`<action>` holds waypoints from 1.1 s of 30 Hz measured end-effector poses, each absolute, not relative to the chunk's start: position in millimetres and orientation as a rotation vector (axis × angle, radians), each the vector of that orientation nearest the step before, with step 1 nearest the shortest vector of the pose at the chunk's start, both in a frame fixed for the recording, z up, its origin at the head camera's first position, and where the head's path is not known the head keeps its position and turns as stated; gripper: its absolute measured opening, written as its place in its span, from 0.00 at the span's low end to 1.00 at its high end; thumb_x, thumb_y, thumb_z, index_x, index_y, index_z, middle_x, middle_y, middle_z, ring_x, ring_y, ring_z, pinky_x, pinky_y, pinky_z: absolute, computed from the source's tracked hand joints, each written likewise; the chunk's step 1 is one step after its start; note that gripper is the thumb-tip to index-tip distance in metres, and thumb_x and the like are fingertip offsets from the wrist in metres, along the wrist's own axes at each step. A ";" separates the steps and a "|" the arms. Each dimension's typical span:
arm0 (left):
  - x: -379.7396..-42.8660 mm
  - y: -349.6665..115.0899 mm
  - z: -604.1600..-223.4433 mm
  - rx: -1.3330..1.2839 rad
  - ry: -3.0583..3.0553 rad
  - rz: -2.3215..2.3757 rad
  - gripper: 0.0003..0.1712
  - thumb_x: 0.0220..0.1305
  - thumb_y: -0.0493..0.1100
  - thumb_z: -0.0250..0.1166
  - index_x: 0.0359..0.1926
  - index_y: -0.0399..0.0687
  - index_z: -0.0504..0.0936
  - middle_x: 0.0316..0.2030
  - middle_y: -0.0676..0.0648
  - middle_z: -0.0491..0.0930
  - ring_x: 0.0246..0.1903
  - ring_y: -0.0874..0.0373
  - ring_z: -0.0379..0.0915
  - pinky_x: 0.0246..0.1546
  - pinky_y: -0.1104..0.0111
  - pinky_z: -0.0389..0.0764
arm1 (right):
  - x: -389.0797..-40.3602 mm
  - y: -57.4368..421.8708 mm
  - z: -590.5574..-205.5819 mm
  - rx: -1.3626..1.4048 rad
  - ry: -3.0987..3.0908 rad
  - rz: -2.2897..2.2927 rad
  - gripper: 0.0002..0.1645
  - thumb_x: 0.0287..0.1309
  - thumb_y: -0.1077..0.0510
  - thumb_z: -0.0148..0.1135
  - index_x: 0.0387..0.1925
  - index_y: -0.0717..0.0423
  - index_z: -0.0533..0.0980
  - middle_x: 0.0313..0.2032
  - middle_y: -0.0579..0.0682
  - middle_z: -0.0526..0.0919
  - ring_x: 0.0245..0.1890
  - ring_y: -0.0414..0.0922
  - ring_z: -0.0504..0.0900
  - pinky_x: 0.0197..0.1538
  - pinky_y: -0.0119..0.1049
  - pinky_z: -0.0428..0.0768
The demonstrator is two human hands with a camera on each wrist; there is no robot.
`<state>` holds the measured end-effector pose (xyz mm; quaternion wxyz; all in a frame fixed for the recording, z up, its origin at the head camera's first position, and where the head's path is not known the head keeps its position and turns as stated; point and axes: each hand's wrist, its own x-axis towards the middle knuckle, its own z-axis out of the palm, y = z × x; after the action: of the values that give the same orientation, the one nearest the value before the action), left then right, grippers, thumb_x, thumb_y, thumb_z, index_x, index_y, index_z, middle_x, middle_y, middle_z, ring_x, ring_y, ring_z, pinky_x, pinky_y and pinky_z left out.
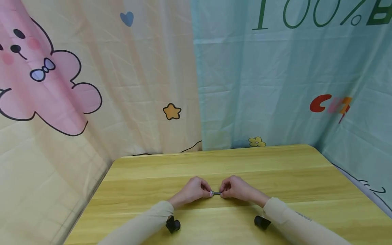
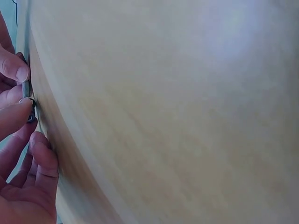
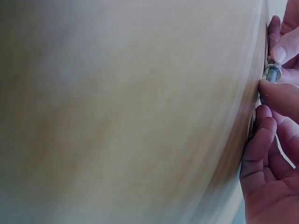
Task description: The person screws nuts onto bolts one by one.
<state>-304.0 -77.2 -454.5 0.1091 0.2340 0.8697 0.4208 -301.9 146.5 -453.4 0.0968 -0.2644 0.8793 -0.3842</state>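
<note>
A small metal bolt (image 1: pixel 216 193) lies level between my two hands, close over the table. At its left end, where a wider ring-like part (image 3: pixel 273 70) shows in the right wrist view, my left hand (image 1: pixel 196 190) pinches it between thumb and fingertips. The thumb and fingertips of my right hand (image 1: pixel 238 189) grip the other end of the shank. In the left wrist view a short stretch of the grey shank (image 2: pixel 26 89) shows between the hands, with a dark round end (image 2: pixel 31 116) by the left fingers. Fingertips hide the rest of the bolt.
The wood-grain table (image 1: pixel 147 180) stretches around both hands. Printed curtains (image 1: pixel 147 81) hang behind its far edge and along the sides. A small black wrist camera (image 1: pixel 173 225) sits below the left sleeve, and another black camera (image 1: pixel 262 222) below the right.
</note>
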 end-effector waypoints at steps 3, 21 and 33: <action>-303.1 -79.1 -454.9 0.684 2.564 1.240 0.04 0.54 0.39 0.75 0.27 0.48 0.87 0.22 0.55 0.81 0.21 0.65 0.69 0.20 0.75 0.69 | -302.5 145.6 -453.9 -0.784 2.599 -1.142 0.05 0.53 0.63 0.73 0.28 0.53 0.83 0.24 0.39 0.80 0.25 0.38 0.74 0.29 0.30 0.75; -301.1 -85.0 -455.5 0.680 2.572 1.238 0.05 0.51 0.38 0.76 0.29 0.46 0.88 0.25 0.56 0.81 0.25 0.64 0.72 0.24 0.74 0.73 | -301.2 142.5 -454.4 -0.808 2.574 -1.158 0.04 0.53 0.63 0.73 0.30 0.54 0.83 0.24 0.40 0.80 0.25 0.38 0.75 0.29 0.30 0.76; -301.5 -102.4 -456.4 0.689 2.515 1.293 0.12 0.52 0.38 0.76 0.38 0.41 0.86 0.26 0.54 0.79 0.27 0.63 0.73 0.26 0.74 0.76 | -298.6 159.7 -451.6 -0.774 2.507 -1.246 0.08 0.56 0.60 0.72 0.36 0.58 0.82 0.30 0.44 0.83 0.31 0.40 0.78 0.34 0.30 0.79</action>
<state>-301.5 -102.4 -456.4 0.1152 0.2352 0.8584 0.4411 -298.6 159.7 -451.6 0.1183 -0.2647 0.8571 -0.4258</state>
